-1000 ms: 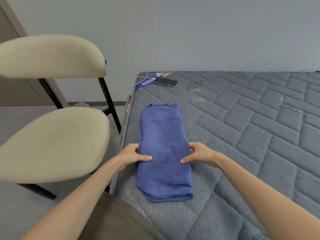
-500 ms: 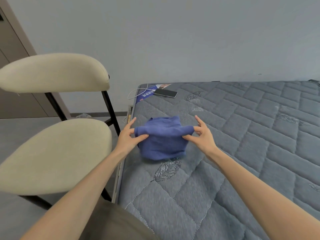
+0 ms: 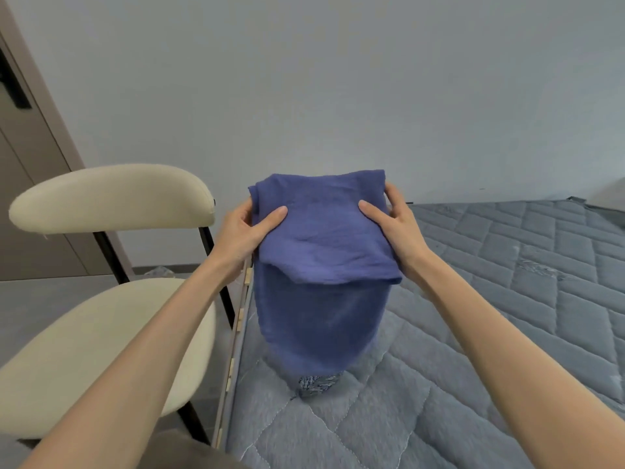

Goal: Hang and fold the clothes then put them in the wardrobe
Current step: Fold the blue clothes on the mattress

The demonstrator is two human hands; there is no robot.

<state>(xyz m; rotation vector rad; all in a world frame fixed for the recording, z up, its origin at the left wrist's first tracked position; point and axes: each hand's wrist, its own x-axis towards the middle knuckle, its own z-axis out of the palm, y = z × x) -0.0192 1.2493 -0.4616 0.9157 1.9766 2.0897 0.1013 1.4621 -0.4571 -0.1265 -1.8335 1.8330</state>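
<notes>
Both hands up in front of the camera, holding the folded blue knit garment (image 3: 321, 238) in the air above the near-left corner of the grey quilted mattress (image 3: 507, 299).

Left hand (image 3: 241, 235): grips the garment's left edge, thumb pressed on top, the rest of the fingers curled underneath and mostly hidden.
Right hand (image 3: 395, 231): same grip mirrored on the right edge, thumb on top, fingers (image 3: 394, 198) wrapped round the far side. Both clamped on cloth, not open.

Garment: upper folded layer lies roughly flat between the hands, and a second layer hangs down from under it toward the mattress. That lower part is blurred; bottom hem looks just clear of the mattress surface, but I can't tell for sure.

Surroundings: cream padded chair with black metal legs (image 3: 101, 326) just beside the bed's left side, seat and backrest both in view. Light wooden bed-frame edge (image 3: 238, 319) runs between chair and mattress. Plain grey wall (image 3: 338, 79) behind. Brown panelled door or cabinet front (image 3: 30, 204) at far left.
</notes>
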